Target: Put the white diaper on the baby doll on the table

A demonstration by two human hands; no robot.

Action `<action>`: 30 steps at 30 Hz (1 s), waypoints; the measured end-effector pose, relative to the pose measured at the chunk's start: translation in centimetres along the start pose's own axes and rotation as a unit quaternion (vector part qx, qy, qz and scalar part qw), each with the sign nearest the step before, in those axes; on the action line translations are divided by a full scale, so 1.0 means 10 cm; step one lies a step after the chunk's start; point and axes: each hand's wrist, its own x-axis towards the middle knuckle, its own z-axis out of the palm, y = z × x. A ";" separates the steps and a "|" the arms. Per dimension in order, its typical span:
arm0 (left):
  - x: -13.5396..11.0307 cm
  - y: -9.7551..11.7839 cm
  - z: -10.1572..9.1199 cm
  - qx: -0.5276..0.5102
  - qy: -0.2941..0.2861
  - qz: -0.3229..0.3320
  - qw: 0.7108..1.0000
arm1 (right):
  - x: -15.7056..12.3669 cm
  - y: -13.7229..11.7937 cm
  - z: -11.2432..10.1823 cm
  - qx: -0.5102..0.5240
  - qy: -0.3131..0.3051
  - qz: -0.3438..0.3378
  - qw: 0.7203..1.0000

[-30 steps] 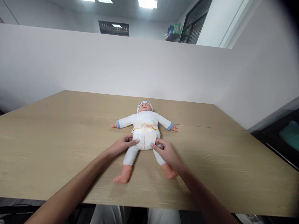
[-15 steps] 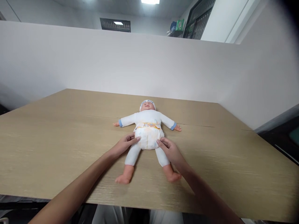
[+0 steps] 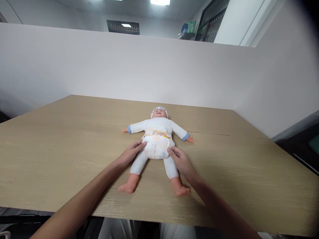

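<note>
A baby doll (image 3: pixel 159 124) in white clothes with blue cuffs and a white headband lies on its back, head away from me and legs spread toward me. Around its hips is a white diaper (image 3: pixel 156 148) with an orange printed waistband. My left hand (image 3: pixel 133 152) pinches the diaper's left edge at the leg, thumb on top and fingers partly hidden. On the opposite edge, my right hand (image 3: pixel 179 159) grips the diaper between thumb and bent fingers.
The doll rests on a wide wooden table (image 3: pixel 74 139). Behind the table stands a white partition (image 3: pixel 139 66). A dark object (image 3: pixel 299 146) is beside the table at the right. My legs (image 3: pixel 117 228) are under the near edge.
The doll has turned slightly: its head shifted right and its feet left. My left hand has moved a little left and up along the diaper edge; my right hand has hardly moved.
</note>
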 end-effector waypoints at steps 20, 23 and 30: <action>-0.02 0.02 0.01 -0.056 0.001 -0.022 0.998 | 0.04 -0.07 -0.06 0.080 -0.029 0.042 0.996; -0.02 0.01 0.00 -0.051 0.001 -0.016 0.999 | 0.04 -0.08 -0.07 0.086 -0.034 0.045 0.995; -0.01 -0.03 -0.02 -0.058 0.001 -0.013 0.998 | 0.03 -0.07 -0.08 0.037 -0.023 0.020 0.999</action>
